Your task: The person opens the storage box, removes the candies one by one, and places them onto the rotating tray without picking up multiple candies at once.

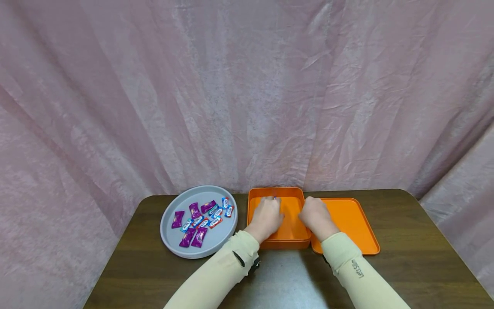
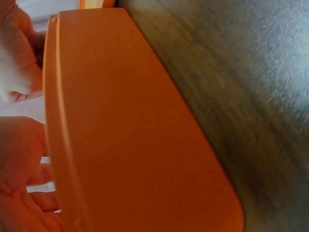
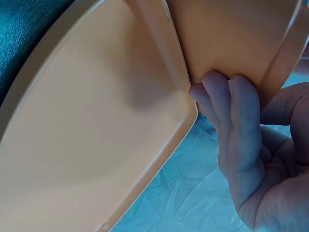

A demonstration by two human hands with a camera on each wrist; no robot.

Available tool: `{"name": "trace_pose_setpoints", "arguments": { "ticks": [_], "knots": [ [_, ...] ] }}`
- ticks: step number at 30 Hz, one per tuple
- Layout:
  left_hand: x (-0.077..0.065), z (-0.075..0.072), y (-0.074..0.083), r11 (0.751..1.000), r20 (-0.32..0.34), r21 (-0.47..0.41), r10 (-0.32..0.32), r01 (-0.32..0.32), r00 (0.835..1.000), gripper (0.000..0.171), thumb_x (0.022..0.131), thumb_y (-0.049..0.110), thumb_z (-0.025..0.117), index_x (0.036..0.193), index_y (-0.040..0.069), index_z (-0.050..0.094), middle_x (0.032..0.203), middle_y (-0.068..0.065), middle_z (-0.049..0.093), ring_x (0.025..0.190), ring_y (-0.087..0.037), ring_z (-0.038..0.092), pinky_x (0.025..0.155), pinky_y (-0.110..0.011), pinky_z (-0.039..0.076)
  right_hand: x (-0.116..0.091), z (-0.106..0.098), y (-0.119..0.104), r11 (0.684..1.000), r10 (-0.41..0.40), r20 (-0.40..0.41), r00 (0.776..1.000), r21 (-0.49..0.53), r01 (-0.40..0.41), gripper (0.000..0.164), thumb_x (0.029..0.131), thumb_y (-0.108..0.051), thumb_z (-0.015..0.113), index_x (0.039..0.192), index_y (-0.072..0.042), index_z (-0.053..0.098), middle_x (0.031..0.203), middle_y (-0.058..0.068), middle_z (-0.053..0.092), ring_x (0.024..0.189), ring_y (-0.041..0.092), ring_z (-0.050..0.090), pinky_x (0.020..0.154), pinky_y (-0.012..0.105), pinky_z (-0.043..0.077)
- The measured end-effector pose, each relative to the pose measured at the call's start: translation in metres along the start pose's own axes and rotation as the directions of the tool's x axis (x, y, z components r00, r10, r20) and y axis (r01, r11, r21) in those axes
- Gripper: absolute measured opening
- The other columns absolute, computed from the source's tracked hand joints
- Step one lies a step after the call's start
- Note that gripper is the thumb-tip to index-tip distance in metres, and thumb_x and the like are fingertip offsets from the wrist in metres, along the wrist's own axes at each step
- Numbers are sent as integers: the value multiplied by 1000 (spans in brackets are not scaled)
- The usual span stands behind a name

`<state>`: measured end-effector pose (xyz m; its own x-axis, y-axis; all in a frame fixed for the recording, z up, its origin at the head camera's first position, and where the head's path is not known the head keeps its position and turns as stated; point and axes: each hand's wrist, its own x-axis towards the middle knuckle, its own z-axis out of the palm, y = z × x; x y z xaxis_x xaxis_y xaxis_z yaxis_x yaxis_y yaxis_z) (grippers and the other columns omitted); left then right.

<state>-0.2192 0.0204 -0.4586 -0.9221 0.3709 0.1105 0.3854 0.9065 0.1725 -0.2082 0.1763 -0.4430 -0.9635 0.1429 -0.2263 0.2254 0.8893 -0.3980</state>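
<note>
An open orange plastic box [image 1: 290,223] stands in the middle of the table. My left hand [image 1: 267,218] is over its left side with fingers pointing down into it; in the left wrist view the front wall hides the fingertips. A tiny blue and purple spot shows just past these fingers, and I cannot tell whether the hand holds it. My right hand [image 3: 241,130] grips the box's right wall: several fingertips press the outer face while another finger goes over the rim. Beside that wall, under the right hand, lies a flat orange lid [image 1: 347,223] with a low rim.
Left of the box sits a round grey tray [image 1: 170,238] holding several purple-wrapped candies [image 1: 199,237] and several small blue, red and white wrapped candies [image 1: 216,222]. The dark wooden table [image 1: 401,240] ends at a pink curtain [image 1: 247,107] behind.
</note>
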Motion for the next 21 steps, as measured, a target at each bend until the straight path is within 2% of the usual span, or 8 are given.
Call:
{"name": "trace_pose_setpoints", "arguments": {
  "ticks": [6, 12, 21],
  "knots": [
    [-4, 10, 1, 1000, 49, 28, 12, -13, 999, 37, 83, 32, 68, 112, 11, 63, 110, -8, 63, 96, -26, 58, 79, -37, 53, -1, -1, -1, 1000, -3, -7, 1000, -3, 2, 19, 81, -11, 62, 93, 4, 59, 72, 11, 58, 55, 24, 53, 44, 28, 41],
    [-8, 15, 1, 999, 105, 41, 5, -9, 994, 31, 84, 30, 66, 107, 10, 64, 101, -8, 63, 90, -23, 58, 74, -36, 54, -2, 0, -1, 1000, -7, -3, 1000, -8, 7, 17, 81, -10, 61, 92, 3, 59, 70, 11, 57, 54, 23, 52, 43, 27, 40],
    [-8, 17, -2, 999, 128, 37, 9, -14, 992, 23, 83, 28, 67, 97, 9, 67, 89, -5, 65, 72, -20, 59, 61, -33, 53, 0, 0, 0, 1000, 13, 3, 1000, 4, -13, 18, 82, -11, 62, 92, 3, 60, 72, 11, 58, 55, 23, 53, 43, 27, 40]
  ]
}}
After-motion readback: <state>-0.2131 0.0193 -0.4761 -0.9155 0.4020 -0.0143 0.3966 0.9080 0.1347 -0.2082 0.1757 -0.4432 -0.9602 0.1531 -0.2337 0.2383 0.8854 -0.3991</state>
